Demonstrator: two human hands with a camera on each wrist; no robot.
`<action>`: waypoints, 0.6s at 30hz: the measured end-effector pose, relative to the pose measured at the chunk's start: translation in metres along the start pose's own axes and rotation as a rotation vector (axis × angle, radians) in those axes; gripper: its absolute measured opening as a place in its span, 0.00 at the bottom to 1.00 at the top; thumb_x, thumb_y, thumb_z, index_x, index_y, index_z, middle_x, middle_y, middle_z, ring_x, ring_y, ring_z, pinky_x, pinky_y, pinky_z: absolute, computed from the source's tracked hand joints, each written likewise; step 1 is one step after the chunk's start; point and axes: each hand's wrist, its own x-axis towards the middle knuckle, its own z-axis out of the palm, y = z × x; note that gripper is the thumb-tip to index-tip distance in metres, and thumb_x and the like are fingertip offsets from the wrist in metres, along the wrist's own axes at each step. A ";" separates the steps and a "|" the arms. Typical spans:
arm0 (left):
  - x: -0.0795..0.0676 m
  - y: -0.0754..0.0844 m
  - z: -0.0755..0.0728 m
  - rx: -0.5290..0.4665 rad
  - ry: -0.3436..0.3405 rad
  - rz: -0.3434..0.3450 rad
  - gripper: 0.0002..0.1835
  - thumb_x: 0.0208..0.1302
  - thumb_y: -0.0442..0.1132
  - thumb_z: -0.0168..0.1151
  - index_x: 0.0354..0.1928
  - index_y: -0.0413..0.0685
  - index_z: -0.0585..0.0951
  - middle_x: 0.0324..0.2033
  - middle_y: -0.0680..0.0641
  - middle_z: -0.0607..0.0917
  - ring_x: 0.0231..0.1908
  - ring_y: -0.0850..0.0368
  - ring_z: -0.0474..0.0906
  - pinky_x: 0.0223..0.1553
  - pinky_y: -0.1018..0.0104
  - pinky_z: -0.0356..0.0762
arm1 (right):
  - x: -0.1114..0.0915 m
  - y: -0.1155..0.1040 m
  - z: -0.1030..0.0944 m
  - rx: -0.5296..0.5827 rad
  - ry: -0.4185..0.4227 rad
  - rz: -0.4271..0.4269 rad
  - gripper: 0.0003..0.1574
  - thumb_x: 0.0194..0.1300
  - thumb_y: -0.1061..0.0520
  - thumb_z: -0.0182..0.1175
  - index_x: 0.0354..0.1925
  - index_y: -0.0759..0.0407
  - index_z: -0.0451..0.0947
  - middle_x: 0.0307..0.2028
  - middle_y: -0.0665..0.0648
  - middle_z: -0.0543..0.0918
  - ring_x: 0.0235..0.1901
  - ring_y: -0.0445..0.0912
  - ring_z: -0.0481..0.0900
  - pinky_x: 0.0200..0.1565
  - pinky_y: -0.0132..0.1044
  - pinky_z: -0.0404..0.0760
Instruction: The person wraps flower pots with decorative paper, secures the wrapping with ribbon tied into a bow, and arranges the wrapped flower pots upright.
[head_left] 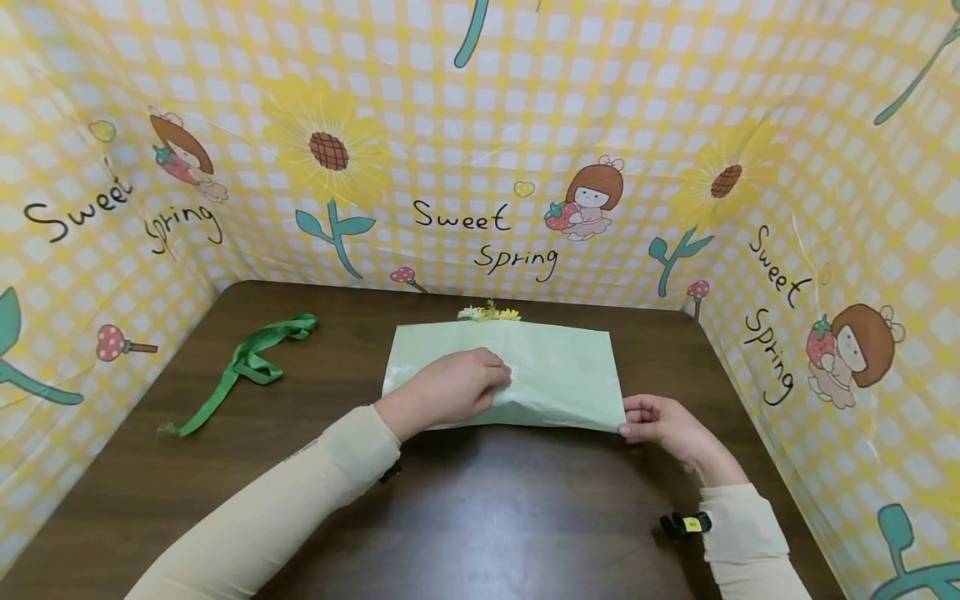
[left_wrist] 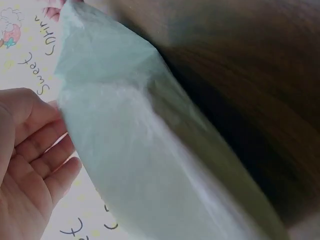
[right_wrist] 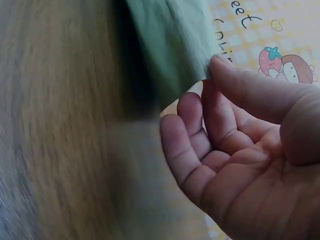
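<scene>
Well, the pale green paper [head_left: 555, 358] lies across the centre of the head frame, on the dark wooden table [head_left: 487, 517]. Right of centre, the right hand [head_left: 667, 429] pinches its lower right corner between thumb and fingers. The left hand [head_left: 453, 385], bent fingers against the paper's middle, touches it, though whether they grip it I cannot tell. Small flowers [head_left: 491, 314] peek over its top edge; a green ribbon [head_left: 251, 362] lies at middle left

flowers [head_left: 489, 313] partly hidden behind green paper [head_left: 558, 358], tabletop [right_wrist: 65, 125] blurred in right wrist view
</scene>
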 end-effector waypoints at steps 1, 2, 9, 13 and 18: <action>0.000 0.000 0.000 -0.002 -0.004 -0.004 0.14 0.65 0.36 0.51 0.46 0.54 0.84 0.47 0.54 0.83 0.52 0.60 0.78 0.54 0.65 0.75 | -0.001 -0.002 -0.001 -0.028 0.001 -0.007 0.32 0.59 0.61 0.67 0.57 0.74 0.69 0.38 0.59 0.82 0.38 0.44 0.81 0.42 0.38 0.83; -0.001 -0.001 0.001 -0.005 -0.008 -0.010 0.15 0.65 0.36 0.51 0.47 0.54 0.84 0.47 0.55 0.83 0.52 0.60 0.77 0.54 0.66 0.75 | -0.002 -0.007 -0.001 -0.076 0.016 -0.013 0.32 0.59 0.61 0.66 0.58 0.74 0.68 0.39 0.60 0.82 0.38 0.46 0.81 0.42 0.38 0.82; -0.009 -0.002 -0.004 -0.009 -0.017 -0.021 0.14 0.65 0.35 0.51 0.46 0.53 0.84 0.47 0.54 0.83 0.53 0.59 0.77 0.55 0.65 0.74 | -0.002 -0.077 0.021 -0.551 0.393 -0.199 0.26 0.65 0.55 0.61 0.60 0.61 0.73 0.52 0.60 0.79 0.51 0.54 0.78 0.51 0.49 0.77; -0.012 -0.001 -0.005 -0.016 -0.022 -0.039 0.15 0.65 0.36 0.52 0.49 0.52 0.84 0.50 0.53 0.83 0.55 0.59 0.76 0.57 0.65 0.73 | 0.010 -0.117 0.055 -0.617 0.510 -0.409 0.16 0.66 0.54 0.62 0.51 0.57 0.81 0.47 0.55 0.82 0.48 0.51 0.80 0.49 0.48 0.77; -0.012 0.000 -0.001 -0.027 -0.013 -0.050 0.17 0.66 0.38 0.53 0.54 0.52 0.82 0.53 0.53 0.81 0.57 0.59 0.75 0.58 0.65 0.73 | 0.039 -0.134 0.106 -0.679 0.406 -0.516 0.12 0.65 0.56 0.62 0.46 0.54 0.84 0.42 0.50 0.84 0.43 0.45 0.81 0.45 0.42 0.80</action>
